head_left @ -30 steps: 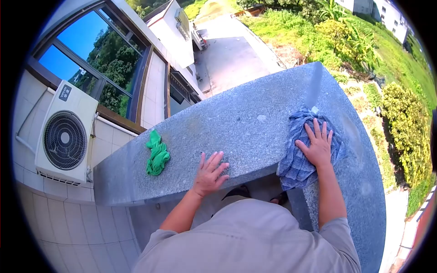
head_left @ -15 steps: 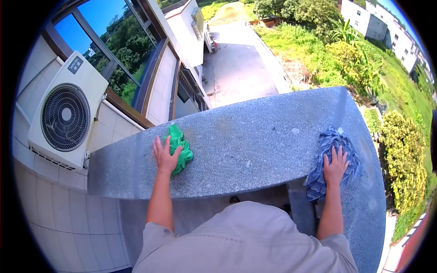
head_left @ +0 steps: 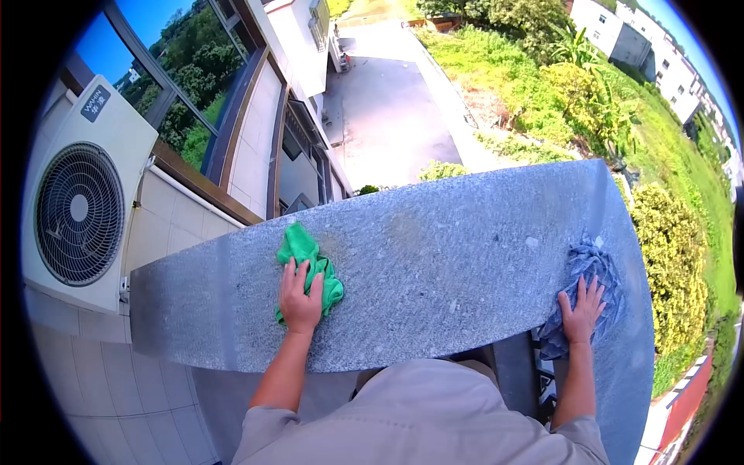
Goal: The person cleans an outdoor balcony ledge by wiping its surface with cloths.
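Note:
A crumpled green cloth (head_left: 303,244) lies on the left half of a speckled grey stone slab (head_left: 434,294). My left hand (head_left: 301,298) rests on the cloth's near side, fingers extended forward and thumb apart. On the right, where the slab turns toward me, is a bunched blue cloth (head_left: 602,263). My right hand (head_left: 583,310) presses on it with its fingers spread. Both palms face down, and the cloth directly beneath each is hidden.
An outdoor air-conditioner unit (head_left: 81,194) hangs on the tiled wall at left, beside a large window (head_left: 182,85). Past the slab's far edge, a concrete yard (head_left: 387,116) and greenery (head_left: 511,85) lie well below. My body stands against the near edge.
My view has tilted and shifted. My left hand has gone from the green cloth's left side to its near side, and that cloth looks more spread. The right hand stays on the blue cloth.

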`<state>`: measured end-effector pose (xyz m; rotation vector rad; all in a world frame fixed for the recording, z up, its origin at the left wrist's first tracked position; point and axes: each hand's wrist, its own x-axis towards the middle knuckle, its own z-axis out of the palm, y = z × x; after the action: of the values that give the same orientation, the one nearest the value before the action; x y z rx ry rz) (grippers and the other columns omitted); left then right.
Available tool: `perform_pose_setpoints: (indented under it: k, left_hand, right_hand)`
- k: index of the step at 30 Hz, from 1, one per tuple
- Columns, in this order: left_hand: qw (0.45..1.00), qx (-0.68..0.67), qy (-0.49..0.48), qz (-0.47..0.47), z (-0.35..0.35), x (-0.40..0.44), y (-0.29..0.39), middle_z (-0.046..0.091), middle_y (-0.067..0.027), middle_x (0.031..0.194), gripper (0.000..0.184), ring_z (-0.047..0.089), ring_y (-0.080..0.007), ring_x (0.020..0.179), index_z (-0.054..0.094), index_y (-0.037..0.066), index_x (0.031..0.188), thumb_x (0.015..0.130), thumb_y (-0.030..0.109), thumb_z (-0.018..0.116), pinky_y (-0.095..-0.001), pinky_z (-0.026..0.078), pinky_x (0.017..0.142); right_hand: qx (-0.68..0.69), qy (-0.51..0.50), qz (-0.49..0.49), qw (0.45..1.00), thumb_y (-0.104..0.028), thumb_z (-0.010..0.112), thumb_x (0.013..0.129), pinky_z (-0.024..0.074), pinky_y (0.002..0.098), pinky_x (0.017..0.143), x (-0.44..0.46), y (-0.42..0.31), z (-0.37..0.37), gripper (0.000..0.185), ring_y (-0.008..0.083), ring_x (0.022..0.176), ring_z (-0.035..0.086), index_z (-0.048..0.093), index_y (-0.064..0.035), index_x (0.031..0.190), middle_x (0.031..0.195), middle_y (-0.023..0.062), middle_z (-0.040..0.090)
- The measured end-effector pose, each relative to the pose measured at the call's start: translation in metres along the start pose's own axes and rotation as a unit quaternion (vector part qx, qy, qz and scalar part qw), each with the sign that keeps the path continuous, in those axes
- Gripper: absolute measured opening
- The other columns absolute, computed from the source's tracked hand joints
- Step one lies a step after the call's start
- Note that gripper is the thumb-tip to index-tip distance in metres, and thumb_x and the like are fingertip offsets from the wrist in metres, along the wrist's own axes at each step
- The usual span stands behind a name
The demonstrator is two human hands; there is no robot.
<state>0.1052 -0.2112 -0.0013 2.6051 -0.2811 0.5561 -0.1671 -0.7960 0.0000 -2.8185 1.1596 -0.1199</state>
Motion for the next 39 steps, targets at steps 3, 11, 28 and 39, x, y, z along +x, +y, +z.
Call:
perform_pose_setpoints:
  k: [3, 11, 28, 39]
  left_hand:
    - [1.0, -0.001, -0.001, 0.006, -0.002, 0.0, 0.001, 0.061, -0.0251, 0.151, 0.045, 0.058, -0.0472, 0.138, 0.073, 0.006, 0.134, 0.1, 0.034, 0.073, -0.0514, 0.047, 0.115]
    - [1.0, -0.001, 0.017, -0.016, -0.001, 0.0, 0.007, 0.065, -0.0235, 0.147, 0.039, 0.062, -0.0445, 0.136, 0.074, 0.002, 0.13, 0.101, 0.027, 0.071, -0.0494, 0.05, 0.113]
    - [0.996, 0.041, 0.061, -0.041, 0.009, -0.005, 0.0, 0.071, -0.0209, 0.139, 0.037, 0.068, -0.0395, 0.127, 0.075, 0.0, 0.127, 0.105, 0.029, 0.066, -0.0446, 0.052, 0.109]
    - [0.995, 0.044, 0.085, -0.01, 0.009, -0.005, -0.009, 0.073, -0.0181, 0.136, 0.038, 0.069, -0.0396, 0.121, 0.077, 0.007, 0.125, 0.103, 0.035, 0.068, -0.0472, 0.054, 0.105]
  right_hand:
    - [-0.011, -0.015, 0.013, 1.0, -0.057, 0.058, 0.104, 0.0053, 0.0676, 0.129, 0.013, -0.007, 0.005, 0.079, 0.0461, 0.166, 0.01, 0.044, -0.0099, 0.165, 0.181, 0.0155, 0.018]
    - [0.053, 0.008, -0.067, 0.996, -0.05, 0.05, 0.11, 0.0075, 0.0626, 0.131, 0.136, 0.012, 0.027, 0.065, 0.038, 0.166, 0.017, 0.048, -0.0097, 0.162, 0.18, 0.0052, 0.027]
    - [0.029, 0.015, -0.016, 0.999, -0.06, 0.045, 0.106, 0.0125, 0.0601, 0.133, 0.378, -0.014, 0.036, 0.071, 0.0334, 0.167, 0.019, 0.043, -0.0258, 0.168, 0.181, 0.0021, 0.023]
    - [0.037, 0.005, -0.059, 0.998, -0.049, 0.046, 0.106, 0.0127, 0.0589, 0.133, 0.227, -0.029, 0.038, 0.068, 0.035, 0.166, 0.02, 0.046, -0.0149, 0.165, 0.179, 0.0088, 0.027]
